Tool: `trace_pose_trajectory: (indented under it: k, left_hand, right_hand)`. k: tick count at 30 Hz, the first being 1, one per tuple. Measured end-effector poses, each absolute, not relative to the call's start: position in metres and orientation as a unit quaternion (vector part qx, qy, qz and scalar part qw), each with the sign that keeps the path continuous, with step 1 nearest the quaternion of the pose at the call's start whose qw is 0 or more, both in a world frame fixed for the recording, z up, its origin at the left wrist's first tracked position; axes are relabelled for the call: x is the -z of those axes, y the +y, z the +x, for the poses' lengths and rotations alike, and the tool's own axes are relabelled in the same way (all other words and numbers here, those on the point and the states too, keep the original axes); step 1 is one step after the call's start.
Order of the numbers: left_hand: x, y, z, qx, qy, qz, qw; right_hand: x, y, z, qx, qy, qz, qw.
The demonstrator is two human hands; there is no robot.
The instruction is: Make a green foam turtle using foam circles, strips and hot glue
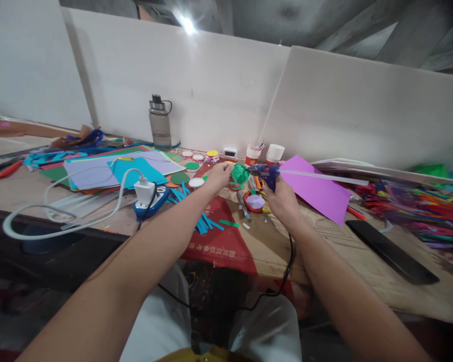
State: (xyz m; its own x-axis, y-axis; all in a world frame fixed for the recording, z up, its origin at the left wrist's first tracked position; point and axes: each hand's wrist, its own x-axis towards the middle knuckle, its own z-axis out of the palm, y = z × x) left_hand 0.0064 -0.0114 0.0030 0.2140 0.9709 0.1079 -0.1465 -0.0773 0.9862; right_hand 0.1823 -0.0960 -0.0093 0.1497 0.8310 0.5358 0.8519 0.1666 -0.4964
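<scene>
The green glitter piece (240, 174) is held just above the table's far middle, round and tilted, between the two hands. The left hand (219, 177) pinches its left edge with the fingertips, the fingers closed lightly on it. It looks light and thin, probably craft foam or card, so it would bend or crease under a hard squeeze. The rim is the sensible place to hold it, away from the face that the nozzle meets.

Just right of it, the glue gun (269, 173) points its tip at the piece, nearly touching. The right hand (283, 198) is wrapped fully round the blue handle. Whether a finger presses the trigger I cannot tell. The gun looks rigid and light, its nozzle likely hot, so the handle is the only safe hold. A clear glue stick (324, 176) juts out of its back to the right, and a black cord (287, 271) drops off the near edge of the table (324, 261).

A purple sheet (317, 193) lies under the stick. Paper cups (275, 152) stand just beyond the gun. Blue paper strips (207, 223) are scattered near and left of the hands, a white plug block (145, 191) sits further left, and a water bottle (159, 123) stands at the far wall. A heap of pipe cleaners (419, 206) fills the right side.
</scene>
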Motion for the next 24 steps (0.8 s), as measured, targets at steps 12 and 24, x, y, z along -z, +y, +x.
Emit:
trace_pose_trajectory:
  k: [12, 24]
  left_hand:
    - [-0.0035, -0.0122, 0.0058, -0.515, 0.370, 0.505, 0.585]
    - [-0.0056, -0.0114, 0.0038, -0.522, 0.371, 0.475, 0.603]
  right_hand:
    - [0.0090, -0.0984, 0.1743, -0.021, -0.685, -0.615, 0.390]
    - [0.0068, -0.0983, 0.1767, -0.038, -0.692, -0.610, 0.383]
